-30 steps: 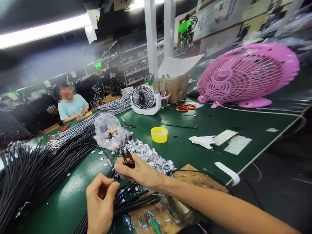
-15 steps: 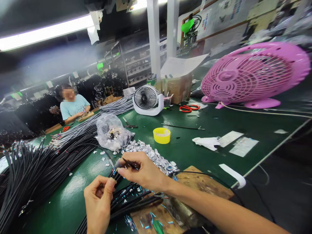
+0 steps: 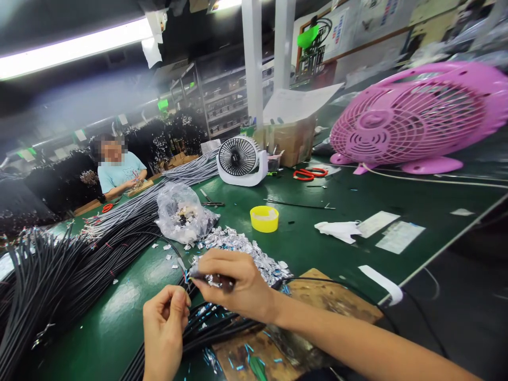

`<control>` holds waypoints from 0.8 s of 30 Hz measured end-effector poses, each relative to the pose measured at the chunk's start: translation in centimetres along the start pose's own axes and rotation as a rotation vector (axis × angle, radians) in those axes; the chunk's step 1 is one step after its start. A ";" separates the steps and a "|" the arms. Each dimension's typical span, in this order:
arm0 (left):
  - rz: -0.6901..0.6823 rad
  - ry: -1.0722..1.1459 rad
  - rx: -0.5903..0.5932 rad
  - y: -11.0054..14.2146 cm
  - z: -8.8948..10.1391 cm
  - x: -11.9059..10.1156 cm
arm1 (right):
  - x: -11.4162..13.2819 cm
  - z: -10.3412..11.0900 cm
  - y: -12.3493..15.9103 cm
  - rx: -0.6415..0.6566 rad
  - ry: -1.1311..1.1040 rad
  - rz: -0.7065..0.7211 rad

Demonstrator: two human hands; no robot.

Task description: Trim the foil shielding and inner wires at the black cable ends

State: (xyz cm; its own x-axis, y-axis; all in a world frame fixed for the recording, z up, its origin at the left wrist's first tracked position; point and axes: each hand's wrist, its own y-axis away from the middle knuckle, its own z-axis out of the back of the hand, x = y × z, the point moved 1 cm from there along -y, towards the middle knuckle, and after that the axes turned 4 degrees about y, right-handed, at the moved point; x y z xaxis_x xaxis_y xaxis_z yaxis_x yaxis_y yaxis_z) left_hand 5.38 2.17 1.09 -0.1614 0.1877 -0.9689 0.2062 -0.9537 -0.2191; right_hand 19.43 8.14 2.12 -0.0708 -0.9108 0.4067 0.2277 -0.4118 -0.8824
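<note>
In the lower middle, my left hand (image 3: pixel 164 325) is closed, thumb pressed to the curled fingers, at the thin coloured wires (image 3: pixel 187 276) that fan out of a black cable's end. My right hand (image 3: pixel 238 283) comes in from the right and grips a dark slim tool (image 3: pixel 222 280), its kind mostly hidden by the fingers. Its fingertips meet the same wires just above my left hand. Beneath both hands lie several black cables (image 3: pixel 214 333), strewn with small blue and silver scraps.
Thick bundles of black cable (image 3: pixel 79 264) cover the left. Behind my hands are a foil scrap heap (image 3: pixel 254 254), a plastic bag (image 3: pixel 180 214) and a yellow ring (image 3: pixel 264 219). Farther back stand a white fan (image 3: pixel 240 161), red-handled scissors (image 3: pixel 309 173) and a pink fan (image 3: pixel 416 119). A co-worker (image 3: pixel 121 169) sits across.
My right hand has turned slightly, and the dark tool now lies lower within its fingers. My left hand has shifted a little to the right. The wires stay between them.
</note>
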 end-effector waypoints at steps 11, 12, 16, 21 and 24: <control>-0.123 -0.094 -0.119 0.0 0.5 -0.6 | 0.8 0.2 -0.5 -0.050 -0.085 -0.269; -0.145 -0.105 -0.130 0.0 0.5 -0.8 | 0.8 0.2 -0.7 -0.022 -0.128 -0.340; -0.214 -0.145 -0.155 0.2 0.4 -1.1 | 0.4 0.0 -1.1 0.180 -0.302 -0.526; -0.291 -0.215 -0.158 0.4 0.3 -1.2 | 0.1 0.0 -0.6 0.149 -0.336 -0.512; -0.421 -0.329 -0.177 0.3 0.0 -1.5 | 0.5 0.3 -0.1 0.011 -0.061 -0.217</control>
State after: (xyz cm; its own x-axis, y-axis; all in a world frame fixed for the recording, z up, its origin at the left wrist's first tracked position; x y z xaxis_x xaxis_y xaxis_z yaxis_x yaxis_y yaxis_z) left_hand 5.67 1.58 2.50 -0.5517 0.4332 -0.7127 0.2133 -0.7528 -0.6227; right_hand 19.62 7.77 2.48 -0.0610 -0.7971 0.6008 0.2236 -0.5975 -0.7700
